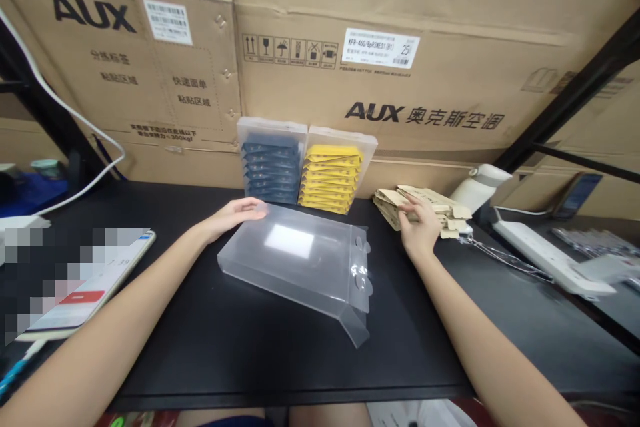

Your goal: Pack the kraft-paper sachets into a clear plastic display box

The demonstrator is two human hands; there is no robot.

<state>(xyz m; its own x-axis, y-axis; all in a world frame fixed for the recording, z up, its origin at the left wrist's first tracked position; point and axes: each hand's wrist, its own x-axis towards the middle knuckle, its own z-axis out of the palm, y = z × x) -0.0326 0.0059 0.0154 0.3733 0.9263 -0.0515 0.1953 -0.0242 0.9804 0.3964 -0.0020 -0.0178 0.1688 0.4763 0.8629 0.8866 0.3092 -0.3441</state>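
A clear plastic box [295,273] lies flat on the black table, its flaps open at the right end. My left hand [235,217] grips the box's far left corner, fingers on top. At the right, my right hand [420,223] has its fingers closed on the near left edge of a pile of beige paper packets [445,203]. Behind the box, two clear boxes stand upright against the cardboard: one holds several dark blue packets [270,170], the other several yellow packets [331,177].
Large cardboard [300,90] walls off the back of the black table [200,333]. A tablet-like device [95,287] lies at the left. A white bottle [480,188], a power strip [545,257] and cables are at the right, near a black metal frame [565,100].
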